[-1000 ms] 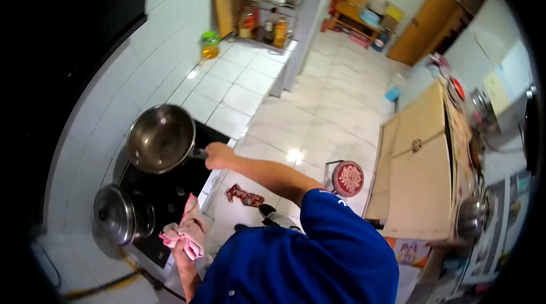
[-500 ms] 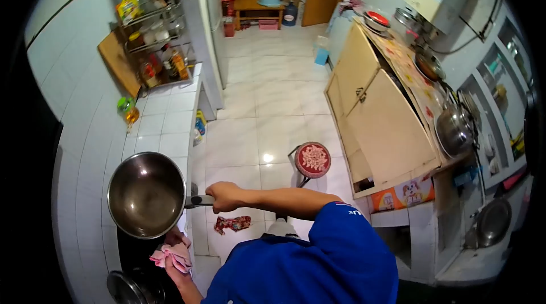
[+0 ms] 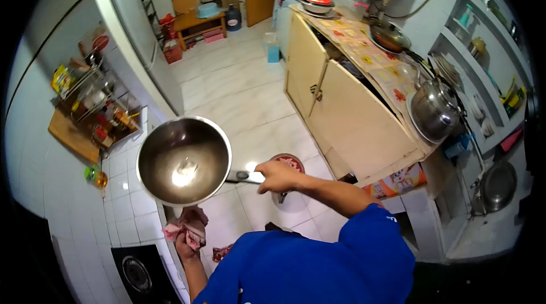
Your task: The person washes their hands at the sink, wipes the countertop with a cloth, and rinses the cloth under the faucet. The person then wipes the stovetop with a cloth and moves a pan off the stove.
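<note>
My right hand [image 3: 277,177] is closed round the handle of a steel saucepan [image 3: 165,162], which I hold up in the air with its bare inside facing me. A bright reflection of light shows on the pan's bottom. Just below the pan, my left hand [image 3: 186,244] grips a pink cloth [image 3: 190,226], bunched up and hanging over the fingers. The cloth is close to the pan's lower rim; whether they touch I cannot tell. Under my left forearm, to the left, lies a black gas stove [image 3: 136,273] on the white tiled counter [image 3: 122,213].
A round red stool [image 3: 289,162] stands on the floor behind my right hand. To the right, a cream cabinet [image 3: 358,116] carries a steel kettle [image 3: 435,110] and a lidded pan [image 3: 389,36]. A spice rack [image 3: 102,105] and an oil bottle [image 3: 95,176] stand along the left wall.
The view has turned to the right. The saucepan has moved off the stove side, over the counter's edge and floor, still in my right hand. The cloth has stayed in my left hand.
</note>
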The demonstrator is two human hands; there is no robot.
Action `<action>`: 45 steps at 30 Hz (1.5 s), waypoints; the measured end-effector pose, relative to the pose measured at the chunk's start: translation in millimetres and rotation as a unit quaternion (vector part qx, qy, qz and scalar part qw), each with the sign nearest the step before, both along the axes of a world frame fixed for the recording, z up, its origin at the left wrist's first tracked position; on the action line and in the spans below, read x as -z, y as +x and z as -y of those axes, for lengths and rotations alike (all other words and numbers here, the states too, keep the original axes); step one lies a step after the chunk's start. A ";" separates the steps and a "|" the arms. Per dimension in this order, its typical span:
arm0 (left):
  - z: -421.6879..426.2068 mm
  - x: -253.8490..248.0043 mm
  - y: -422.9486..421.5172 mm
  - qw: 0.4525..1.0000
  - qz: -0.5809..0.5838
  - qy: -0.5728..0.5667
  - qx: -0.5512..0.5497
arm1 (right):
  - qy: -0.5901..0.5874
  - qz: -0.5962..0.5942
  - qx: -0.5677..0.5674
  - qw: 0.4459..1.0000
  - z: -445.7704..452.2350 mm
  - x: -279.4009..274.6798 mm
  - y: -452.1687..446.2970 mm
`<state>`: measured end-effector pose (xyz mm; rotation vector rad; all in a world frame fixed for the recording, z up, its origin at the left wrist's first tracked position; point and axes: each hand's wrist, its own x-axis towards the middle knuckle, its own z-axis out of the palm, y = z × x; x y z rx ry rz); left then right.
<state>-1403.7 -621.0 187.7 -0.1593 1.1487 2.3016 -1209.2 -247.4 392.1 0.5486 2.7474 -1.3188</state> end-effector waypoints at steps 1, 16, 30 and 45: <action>-39.1 -30.3 7.4 1.000 0.003 -0.022 -0.019 | -0.007 0.006 0.029 1.000 -20.9 -5.4 9.3; -333.2 -56.4 -51.9 0.947 -0.034 0.010 0.320 | -0.062 -0.080 0.509 0.855 -315.2 -121.0 83.0; -421.6 -83.4 -19.5 0.952 -0.074 -0.048 0.294 | -0.074 -0.049 0.574 0.814 -563.3 -104.0 115.5; -425.2 -98.9 102.1 0.984 -0.054 -0.053 0.162 | -0.107 -0.072 0.512 0.849 -667.3 -74.8 146.4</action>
